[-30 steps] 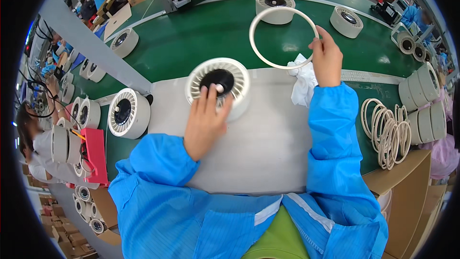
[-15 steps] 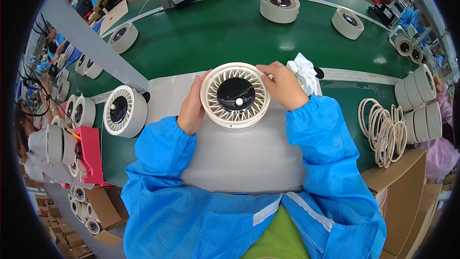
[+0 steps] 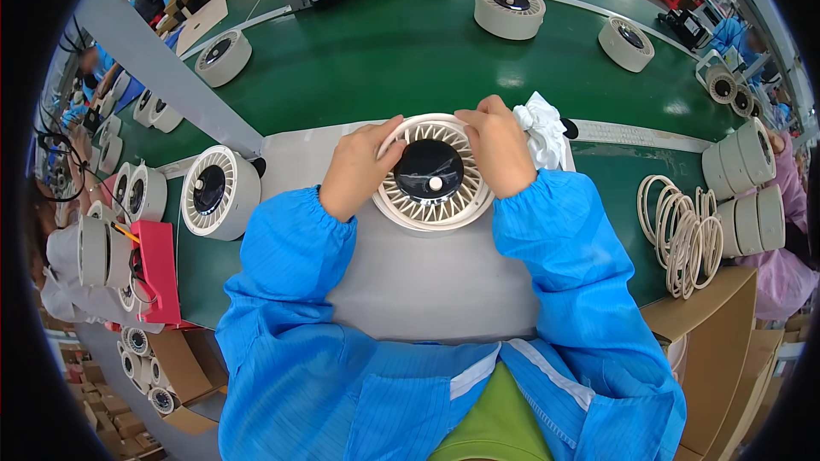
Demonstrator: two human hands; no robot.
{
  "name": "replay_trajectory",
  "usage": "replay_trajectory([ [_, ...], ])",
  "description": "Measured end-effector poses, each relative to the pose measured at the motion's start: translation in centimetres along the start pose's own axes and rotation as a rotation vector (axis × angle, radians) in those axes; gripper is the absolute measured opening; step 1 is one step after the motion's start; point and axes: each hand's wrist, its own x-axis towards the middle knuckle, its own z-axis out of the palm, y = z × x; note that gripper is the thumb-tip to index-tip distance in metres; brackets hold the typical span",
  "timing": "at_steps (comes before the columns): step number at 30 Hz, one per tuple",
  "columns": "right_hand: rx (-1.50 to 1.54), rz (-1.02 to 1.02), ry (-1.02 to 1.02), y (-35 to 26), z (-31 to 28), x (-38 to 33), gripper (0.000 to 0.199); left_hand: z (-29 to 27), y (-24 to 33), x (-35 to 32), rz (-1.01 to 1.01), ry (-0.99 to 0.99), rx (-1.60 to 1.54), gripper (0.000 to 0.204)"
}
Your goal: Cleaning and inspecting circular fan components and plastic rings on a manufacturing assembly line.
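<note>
Round cream fan grille (image 3: 431, 175) is gripped at its upper rim by the left hand (image 3: 354, 169) and right hand (image 3: 498, 147), on the grey mat (image 3: 410, 282). Even pressure around the rim should be applied, judging by the grip.

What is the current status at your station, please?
Left hand and right hand both gripping the cream fan housing. Housing flat on the grey mat. White cloth beside right hand.

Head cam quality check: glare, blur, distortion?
Head view: strong fisheye, the conveyor belt edges bow and corners go black; overhead glare on the belt and the fan's black hub; left hand, right hand sharp, no blur.
</note>
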Motion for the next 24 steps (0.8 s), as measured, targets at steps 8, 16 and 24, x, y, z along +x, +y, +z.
replay_trajectory([
  [8, 0.043, 0.078, -0.149, -1.4, -1.2, 0.8, 0.020, -0.5, -0.7, 0.5, 0.076, -0.039, 0.083, 0.022],
  [16, -0.078, -0.060, -0.106, -2.0, 1.5, -0.9, 0.032, 0.2, 1.3, 0.1, 0.005, -0.042, 0.267, 0.027],
  [24, -0.158, -0.043, -0.137, -2.8, 1.7, -1.1, 0.038, 2.0, 0.8, 0.1, 0.133, -0.021, 0.419, 0.031],
])
